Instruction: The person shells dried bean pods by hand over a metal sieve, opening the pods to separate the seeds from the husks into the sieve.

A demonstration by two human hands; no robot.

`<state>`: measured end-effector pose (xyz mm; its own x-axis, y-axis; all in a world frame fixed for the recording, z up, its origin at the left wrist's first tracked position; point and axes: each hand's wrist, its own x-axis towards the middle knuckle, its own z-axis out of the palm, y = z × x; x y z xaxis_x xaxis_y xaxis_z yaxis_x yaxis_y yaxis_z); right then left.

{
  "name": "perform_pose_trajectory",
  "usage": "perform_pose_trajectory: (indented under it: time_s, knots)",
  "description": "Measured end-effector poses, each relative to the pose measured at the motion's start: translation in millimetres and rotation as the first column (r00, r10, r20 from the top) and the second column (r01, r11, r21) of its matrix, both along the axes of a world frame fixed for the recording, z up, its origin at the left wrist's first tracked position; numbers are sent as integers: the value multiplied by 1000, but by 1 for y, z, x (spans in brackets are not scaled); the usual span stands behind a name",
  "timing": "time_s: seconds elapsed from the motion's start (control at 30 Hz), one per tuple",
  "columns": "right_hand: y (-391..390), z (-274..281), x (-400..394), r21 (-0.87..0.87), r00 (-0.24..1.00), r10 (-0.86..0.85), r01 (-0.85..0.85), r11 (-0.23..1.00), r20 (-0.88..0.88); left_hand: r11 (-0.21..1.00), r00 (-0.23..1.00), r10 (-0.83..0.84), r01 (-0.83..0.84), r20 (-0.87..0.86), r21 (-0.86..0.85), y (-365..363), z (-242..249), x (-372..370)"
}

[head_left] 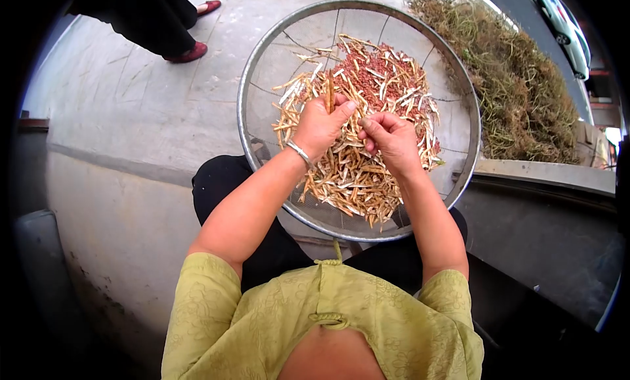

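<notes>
The left hand's (317,129) fingers are pinching dry brown pods (330,90); the right hand's (395,142) are pressing together over the round sieve (244,111), their contents too small to tell.

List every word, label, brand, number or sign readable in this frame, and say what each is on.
There is no readable text.
Parked car, upper right: any badge or plate is too small to read.
Bright patch at the right edge: too blurred to tell whether it bears lettering.
Bracelet: any engraving is too small to read.
Round sieve: no lettering visible.
Green top: patterned, no lettering visible.
</notes>
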<state>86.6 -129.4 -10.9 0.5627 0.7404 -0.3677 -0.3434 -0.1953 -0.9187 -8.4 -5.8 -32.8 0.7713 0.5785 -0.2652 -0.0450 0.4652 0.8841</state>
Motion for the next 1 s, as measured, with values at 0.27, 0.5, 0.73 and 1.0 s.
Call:
perform_pose_trajectory:
  time_s: [0.27, 0.5, 0.73, 1.0]
  knots:
    - [2, 0, -4, 27, 991, -20, 17, 999, 134, 998, 997, -69, 69, -28, -4, -3, 4, -1]
    - [3, -4, -8, 23, 975, -9, 4, 1000, 222, 991, 996, -90, 90, 9, -99, -3, 5, -3]
    - [1, 1, -3, 132, 995, 16, -3, 991, -100, 962, 986, -79, 114, 147, -249, -2, 6, -4]
    - [2, 1, -6, 115, 998, 46, -42, 992, -30, 992, 990, -127, 126, 59, 18, -5, 4, -3]
